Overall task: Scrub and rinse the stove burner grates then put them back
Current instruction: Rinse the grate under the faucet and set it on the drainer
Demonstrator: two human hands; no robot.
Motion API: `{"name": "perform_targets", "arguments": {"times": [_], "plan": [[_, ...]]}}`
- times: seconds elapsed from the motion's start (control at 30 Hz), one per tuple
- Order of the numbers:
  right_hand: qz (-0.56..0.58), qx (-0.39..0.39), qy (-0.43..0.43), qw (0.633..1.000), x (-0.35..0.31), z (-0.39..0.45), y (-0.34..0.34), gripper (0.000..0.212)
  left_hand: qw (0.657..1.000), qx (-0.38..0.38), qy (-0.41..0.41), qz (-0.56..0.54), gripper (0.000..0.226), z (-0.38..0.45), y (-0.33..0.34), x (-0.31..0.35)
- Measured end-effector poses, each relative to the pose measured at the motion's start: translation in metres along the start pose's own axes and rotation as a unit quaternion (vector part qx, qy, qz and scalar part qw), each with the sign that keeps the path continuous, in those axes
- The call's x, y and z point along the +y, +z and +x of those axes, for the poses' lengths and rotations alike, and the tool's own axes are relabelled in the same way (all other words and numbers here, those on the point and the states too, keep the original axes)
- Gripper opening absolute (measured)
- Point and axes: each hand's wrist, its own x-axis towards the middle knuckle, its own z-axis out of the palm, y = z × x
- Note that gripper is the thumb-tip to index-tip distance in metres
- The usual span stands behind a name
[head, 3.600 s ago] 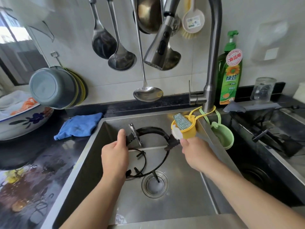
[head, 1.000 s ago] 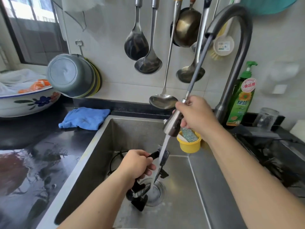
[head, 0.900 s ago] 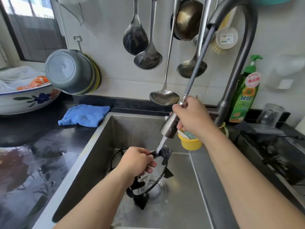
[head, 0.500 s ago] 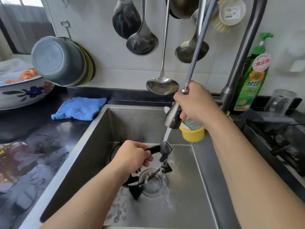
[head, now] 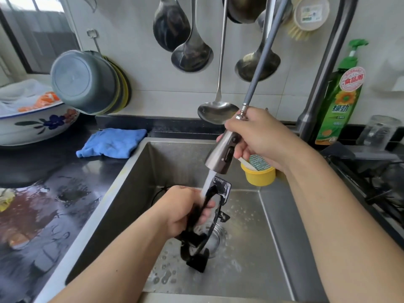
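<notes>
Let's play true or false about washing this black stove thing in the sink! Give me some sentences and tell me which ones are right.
1. Water runs from the sprayer head onto the burner grate. True.
2. The right hand holds a sponge. False: it grips the sprayer head.
3. The left hand grips the grate over the sink. True.
4. The blue cloth lies inside the sink. False: it lies on the dark counter, left of the sink.
5. The yellow cup hangs at the sink's back corner. True.
</notes>
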Motion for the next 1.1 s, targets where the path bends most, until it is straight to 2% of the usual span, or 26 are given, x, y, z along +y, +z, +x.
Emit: {"name": "perform_targets", "arguments": {"times": [0.1,0.2,0.37,0.4,0.53,0.7,0.8,0.93,1.1], "plan": [[0.022,-0.005,-0.008,1.000,-0.004,0.000,0.005,0.003,0.997,-0.039,-0.019,-0.059,0.029,0.002,-0.002,0.000],[-0.003,0.007,-0.023,1.000,-0.003,0.001,0.006,0.004,0.994,-0.038,-0.012,-0.104,0.025,0.004,-0.006,0.001],[-0.040,0.003,-0.013,0.999,-0.001,0.003,0.005,0.029,0.980,0.023,0.029,-0.194,0.037,0.007,-0.007,0.004],[-0.043,0.002,-0.012,0.999,-0.001,0.003,0.005,0.031,0.979,0.034,0.035,-0.200,0.038,0.007,-0.007,0.004],[-0.051,0.013,-0.033,0.998,-0.003,0.001,0.006,0.013,0.972,0.062,0.058,-0.219,0.037,0.008,-0.007,0.005],[-0.070,0.012,-0.018,0.997,-0.003,0.001,0.001,0.014,0.964,0.085,0.076,-0.240,0.040,0.010,-0.008,0.006],[-0.077,0.010,-0.009,0.997,-0.002,0.001,-0.003,0.023,0.963,0.097,0.079,-0.239,0.040,0.009,-0.009,0.006],[-0.070,0.016,-0.027,0.997,-0.002,0.002,0.003,0.012,0.964,0.100,0.074,-0.237,0.044,0.007,-0.008,0.007],[-0.076,0.010,-0.027,0.997,-0.002,0.003,0.002,0.012,0.968,0.099,0.073,-0.217,0.043,0.004,-0.005,0.008]]}}
